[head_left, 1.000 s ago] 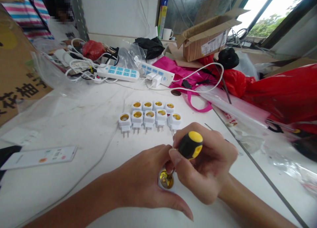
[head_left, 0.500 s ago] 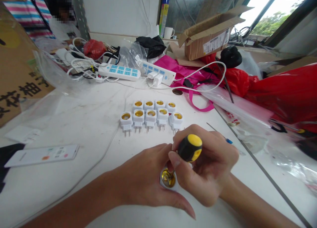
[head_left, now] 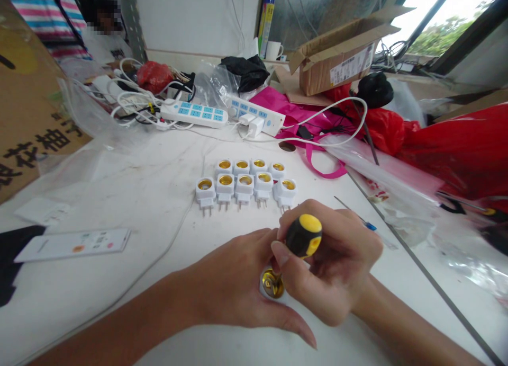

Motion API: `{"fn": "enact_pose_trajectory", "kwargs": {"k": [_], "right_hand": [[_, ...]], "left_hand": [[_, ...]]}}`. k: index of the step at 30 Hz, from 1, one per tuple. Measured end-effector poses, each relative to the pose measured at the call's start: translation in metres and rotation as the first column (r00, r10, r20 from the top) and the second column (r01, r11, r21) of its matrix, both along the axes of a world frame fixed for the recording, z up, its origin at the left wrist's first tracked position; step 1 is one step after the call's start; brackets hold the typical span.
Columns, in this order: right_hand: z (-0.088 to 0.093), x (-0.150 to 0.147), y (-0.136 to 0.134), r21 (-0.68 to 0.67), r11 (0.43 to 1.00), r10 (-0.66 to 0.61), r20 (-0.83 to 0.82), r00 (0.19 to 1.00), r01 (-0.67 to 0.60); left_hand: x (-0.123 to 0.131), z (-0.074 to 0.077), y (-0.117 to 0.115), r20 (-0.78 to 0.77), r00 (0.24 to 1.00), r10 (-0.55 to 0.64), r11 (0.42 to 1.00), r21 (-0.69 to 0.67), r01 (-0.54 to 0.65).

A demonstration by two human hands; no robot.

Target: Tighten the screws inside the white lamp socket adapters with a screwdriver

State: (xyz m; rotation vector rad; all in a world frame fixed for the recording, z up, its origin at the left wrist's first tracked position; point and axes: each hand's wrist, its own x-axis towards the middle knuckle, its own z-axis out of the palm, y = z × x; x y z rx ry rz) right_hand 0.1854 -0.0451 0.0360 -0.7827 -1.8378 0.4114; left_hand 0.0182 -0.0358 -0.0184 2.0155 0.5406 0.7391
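My right hand [head_left: 333,265] is closed round a screwdriver [head_left: 305,235] with a black and yellow handle. Its shaft is mostly hidden behind my fingers and points down toward a white lamp socket [head_left: 272,283] with a brass-coloured inside. Around that socket lies my left hand [head_left: 238,286], thumb stretched out along the near side, holding it against the table; the other fingers are largely hidden. Beyond my hands, several similar white plug-in lamp sockets [head_left: 245,184] stand in two rows, the front ones with their prongs toward me.
A white remote-like panel [head_left: 73,244] lies at the left. Power strips [head_left: 194,113] and tangled cables run along the back. A thin blue-ended tool [head_left: 370,225] rests at the right, near red bags [head_left: 456,149]. An open carton [head_left: 337,59] stands behind; a person [head_left: 103,37] is at back left.
The whole view has shifted slightly, with the background moving a little to the right. Both hands keep the same hold on the screwdriver and the socket.
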Motion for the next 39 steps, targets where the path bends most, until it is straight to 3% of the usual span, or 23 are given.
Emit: {"fn": "enact_pose_trajectory", "kwargs": {"k": [26,32,39], "right_hand": [[0.007,0.002,0.002,-0.057,0.998,-0.033,-0.122,0.992,0.026],[0.002,0.007,0.008,-0.121,0.992,-0.051,-0.288,0.956,0.016],[-0.01,0.013,0.02,-0.172,0.985,-0.111,-0.5,0.859,0.027]], "left_hand": [[-0.004,0.008,-0.002,-0.126,0.99,0.061,0.985,-0.15,-0.08],[-0.013,0.019,-0.003,-0.024,0.989,0.143,0.99,-0.011,-0.143],[-0.022,0.031,-0.001,0.075,0.991,0.11,0.991,0.066,-0.115]]}}
